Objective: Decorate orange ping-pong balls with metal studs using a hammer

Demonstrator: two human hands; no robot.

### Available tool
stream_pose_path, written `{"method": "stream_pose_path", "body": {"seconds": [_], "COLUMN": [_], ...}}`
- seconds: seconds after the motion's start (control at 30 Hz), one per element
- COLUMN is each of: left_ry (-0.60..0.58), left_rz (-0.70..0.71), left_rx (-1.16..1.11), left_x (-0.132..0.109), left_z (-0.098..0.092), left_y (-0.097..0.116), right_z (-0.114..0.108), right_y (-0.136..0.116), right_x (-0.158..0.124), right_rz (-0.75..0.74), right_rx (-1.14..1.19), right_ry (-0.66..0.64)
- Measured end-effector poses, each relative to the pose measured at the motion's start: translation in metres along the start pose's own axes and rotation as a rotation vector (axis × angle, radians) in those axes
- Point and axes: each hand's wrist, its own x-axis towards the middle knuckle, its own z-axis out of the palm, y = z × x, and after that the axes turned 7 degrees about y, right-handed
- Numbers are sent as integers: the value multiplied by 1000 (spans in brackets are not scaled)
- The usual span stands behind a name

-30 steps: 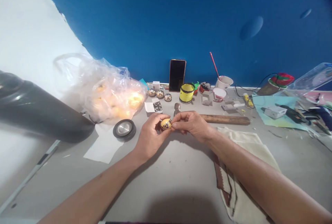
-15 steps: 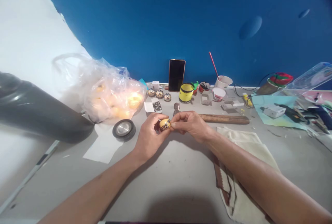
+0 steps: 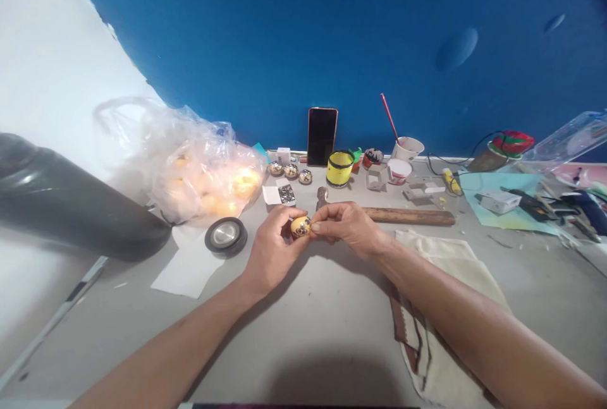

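Observation:
A small yellow ball (image 3: 300,227) with shiny metal studs on its face sits between the thumb and fingers of my left hand (image 3: 269,252). My right hand (image 3: 351,227) is closed in a pinch at the ball's right side. Whatever lies between those fingertips is too small to make out. Just beyond my left hand, a small white box (image 3: 286,194) holds many silver tacks. Three balls covered in metal studs (image 3: 291,172) stand in a row behind the box. The head of a hammer (image 3: 408,216) lies just past my right hand.
On the left are a plastic bag of yellow balls (image 3: 203,175), a dark bottle (image 3: 80,207) and a round lid (image 3: 226,236). A phone (image 3: 322,137) leans on the blue wall near a yellow cup (image 3: 339,170). Folded cloth (image 3: 441,327) lies under my right forearm.
Both hands keep the same hold on the ball, with hardly any movement. The whole view has shifted very slightly.

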Motion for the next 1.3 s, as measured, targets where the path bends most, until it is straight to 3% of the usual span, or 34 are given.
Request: {"method": "stream_pose_path", "body": {"seconds": [0.3, 0.67, 1.03, 1.13, 1.3], "left_ry": [40, 59, 121, 123, 30], "left_rz": [94, -3, 114, 81, -70], "left_rx": [77, -3, 93, 63, -75], "left_x": [-1, -4, -4, -5, -3], "left_z": [0, 1, 2, 3, 3], "left_y": [0, -3, -5, 0, 7], "right_z": [6, 8, 14, 9, -2], "right_y": [-4, -2, 0, 0, 0], "right_x": [-4, -3, -4, -3, 1], "right_rz": [4, -12, -26, -18, 15], "right_rx": [-107, -72, -115, -50, 133], "right_ry": [68, 53, 126, 73, -37]}}
